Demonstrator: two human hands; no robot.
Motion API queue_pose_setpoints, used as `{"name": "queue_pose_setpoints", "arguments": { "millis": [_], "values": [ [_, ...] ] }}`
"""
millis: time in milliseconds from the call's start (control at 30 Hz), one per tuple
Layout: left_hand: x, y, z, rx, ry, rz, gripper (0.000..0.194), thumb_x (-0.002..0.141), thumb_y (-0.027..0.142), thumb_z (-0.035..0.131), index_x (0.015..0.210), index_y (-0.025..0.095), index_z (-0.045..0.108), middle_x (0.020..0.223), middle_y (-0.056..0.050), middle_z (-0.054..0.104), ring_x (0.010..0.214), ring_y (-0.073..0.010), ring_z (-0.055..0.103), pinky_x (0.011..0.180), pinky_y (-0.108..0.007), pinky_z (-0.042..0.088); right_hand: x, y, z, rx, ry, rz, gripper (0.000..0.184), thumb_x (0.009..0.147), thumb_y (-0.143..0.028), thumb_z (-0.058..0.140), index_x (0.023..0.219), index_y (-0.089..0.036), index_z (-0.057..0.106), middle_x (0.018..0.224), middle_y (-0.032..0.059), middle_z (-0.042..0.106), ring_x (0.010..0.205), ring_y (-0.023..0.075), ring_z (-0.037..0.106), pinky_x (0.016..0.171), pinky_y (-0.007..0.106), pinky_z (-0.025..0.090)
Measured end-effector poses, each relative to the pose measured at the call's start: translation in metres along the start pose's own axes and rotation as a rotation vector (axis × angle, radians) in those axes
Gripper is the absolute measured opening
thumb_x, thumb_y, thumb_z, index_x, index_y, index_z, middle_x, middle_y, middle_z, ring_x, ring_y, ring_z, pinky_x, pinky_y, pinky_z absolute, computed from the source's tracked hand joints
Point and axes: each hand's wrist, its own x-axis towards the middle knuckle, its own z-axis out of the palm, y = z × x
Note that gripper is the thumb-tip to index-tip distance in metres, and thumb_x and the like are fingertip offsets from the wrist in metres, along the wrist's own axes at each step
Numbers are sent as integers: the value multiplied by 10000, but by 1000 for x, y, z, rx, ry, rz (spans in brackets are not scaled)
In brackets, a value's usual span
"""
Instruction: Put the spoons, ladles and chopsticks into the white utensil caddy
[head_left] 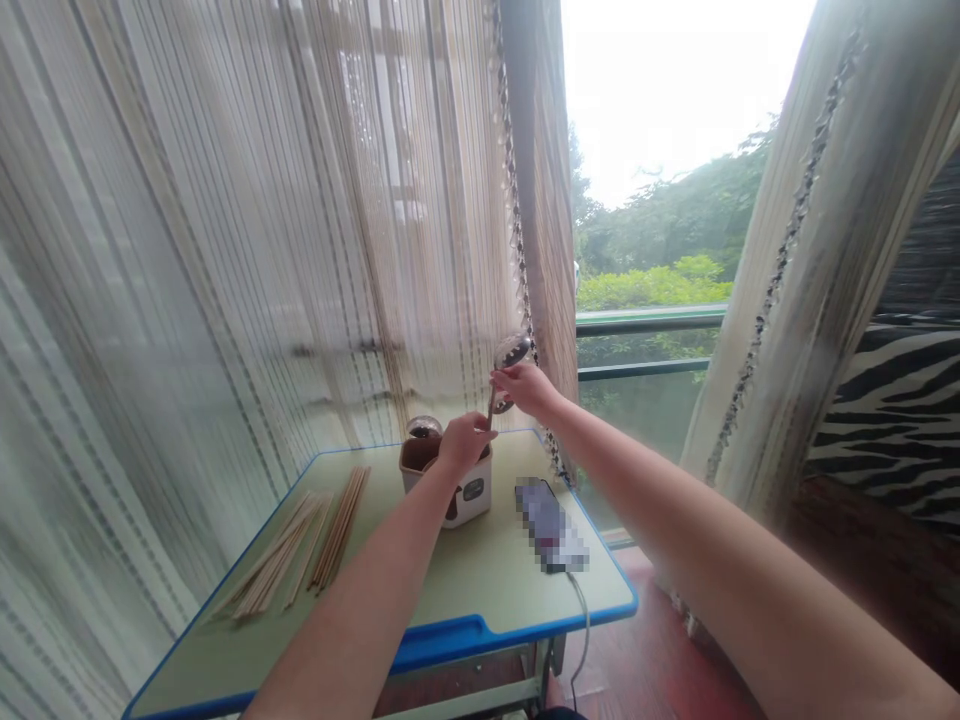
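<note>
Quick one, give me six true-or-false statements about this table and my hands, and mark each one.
1. The right hand holds a metal utensil. True.
2. The darker sticks lie between the paler sticks and the container on the table. True.
3. The table's edge is red. False: it is blue.
4. A cable runs from the phone. True.
5. The phone lies left of the container. False: it lies to the right.
6. The left hand grips the phone. False: it grips the utensil's handle.

The ladle (514, 348) is gleaming like polished metal; the sticks (341, 530) are showing matt wood, the curtain (225, 200) is revealing sheer cloth, and the desk (465, 580) is looking smooth.
</note>
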Motion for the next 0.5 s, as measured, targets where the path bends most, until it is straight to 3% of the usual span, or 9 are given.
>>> {"name": "queue_pose_setpoints", "arguments": {
  "millis": [200,333,500],
  "values": [
    [4,-9,5,-46,16,-12,154,725,320,625,824,205,648,825,-5,685,692,-142,615,698,-258,444,4,4,3,-220,43,-50,311,795,-384,501,884,-162,700,677,43,657,688,165,591,639,261,426],
    [8,-15,10,-108,47,23,161,738,313,611,848,203,650,819,2,685,658,-125,612,668,-241,445,5,8,6,-251,73,-91,317,798,-394,510,946,-185,697,791,55,685,831,186,590,777,293,417],
    [10,-15,12,-111,57,35,179,739,287,611,893,209,660,832,1,692,673,-124,619,672,-233,447,7,14,10,-318,122,-158,264,802,-375,512,886,-223,711,945,43,677,975,199,554,928,336,343]
  ]
}}
